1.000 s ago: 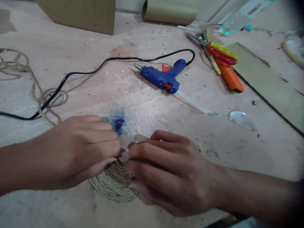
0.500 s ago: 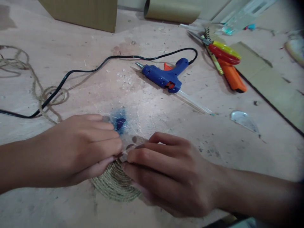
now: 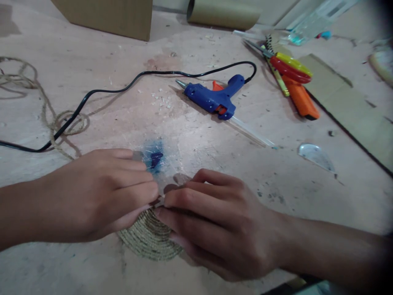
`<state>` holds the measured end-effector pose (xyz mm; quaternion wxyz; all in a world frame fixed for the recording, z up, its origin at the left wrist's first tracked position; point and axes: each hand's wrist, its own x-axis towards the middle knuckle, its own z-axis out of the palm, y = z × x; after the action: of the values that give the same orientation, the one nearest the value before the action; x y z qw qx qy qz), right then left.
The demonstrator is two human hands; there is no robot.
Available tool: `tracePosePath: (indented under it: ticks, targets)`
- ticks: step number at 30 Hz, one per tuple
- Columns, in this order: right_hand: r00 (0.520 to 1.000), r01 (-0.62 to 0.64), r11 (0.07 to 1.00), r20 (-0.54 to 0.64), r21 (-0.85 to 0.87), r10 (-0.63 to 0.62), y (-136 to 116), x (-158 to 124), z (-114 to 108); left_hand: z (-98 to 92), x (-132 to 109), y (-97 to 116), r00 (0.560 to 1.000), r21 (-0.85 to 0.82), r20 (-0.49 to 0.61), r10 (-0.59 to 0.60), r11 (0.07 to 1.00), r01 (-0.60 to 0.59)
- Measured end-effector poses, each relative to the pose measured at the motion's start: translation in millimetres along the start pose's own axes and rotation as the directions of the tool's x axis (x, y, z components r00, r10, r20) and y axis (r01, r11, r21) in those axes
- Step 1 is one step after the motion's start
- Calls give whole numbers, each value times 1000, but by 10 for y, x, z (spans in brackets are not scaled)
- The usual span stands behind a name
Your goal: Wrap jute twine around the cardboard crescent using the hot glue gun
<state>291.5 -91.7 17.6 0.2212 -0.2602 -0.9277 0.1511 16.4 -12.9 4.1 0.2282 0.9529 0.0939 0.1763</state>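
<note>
A disc of coiled twine (image 3: 152,243) lies on the table under and between my hands, its upper part covered by my fingers. My left hand (image 3: 116,196) is closed with its fingertips at the disc's upper edge. From the other side, my right hand (image 3: 221,229) pinches at that same edge, thumb and forefinger close to the left fingertips. Exactly what the fingertips press is hidden. Loose twine (image 3: 46,106) trails in loops from the left to behind my left hand. A dark blue stain (image 3: 156,159) marks the table just beyond my knuckles.
A blue glue gun (image 3: 211,98) with a clear stick rests beyond my hands, its black cord (image 3: 123,89) running left. Scissors (image 3: 288,67) and an orange-handled tool (image 3: 302,98) lie at right by a cardboard strip (image 3: 346,98). Behind are a cardboard tube (image 3: 222,14) and cardboard piece (image 3: 113,18).
My right thumb and fingers have shifted very slightly up and left at the disc's edge. My left hand and the tools look almost the same.
</note>
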Motion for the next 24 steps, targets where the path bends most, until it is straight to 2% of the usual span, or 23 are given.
tracePosePath:
  ticks: [4,9,17,19,22,24]
  targets:
    - [1000,-3,1000,2,0,3,7,-2,0,-9,8,3,1000,12,16,1,1000,-1]
    - [998,-3,1000,-66,21,4,16,-21,46,-20,11,10,1000,-15,29,0,1000,1]
    - [1000,17,1000,1,-25,-17,0,-2,4,-23,-1,31,999,-46,36,3,999,-1]
    - [999,24,999,-25,-39,-25,0,1,20,-31,0,25,999,-42,31,5,999,-3]
    - [991,38,998,-126,-48,-44,0,-19,53,-44,8,26,1000,-21,19,7,1000,-7]
    - [985,-15,1000,-170,-15,12,-5,-47,35,-54,16,30,1000,-14,25,11,1000,-11]
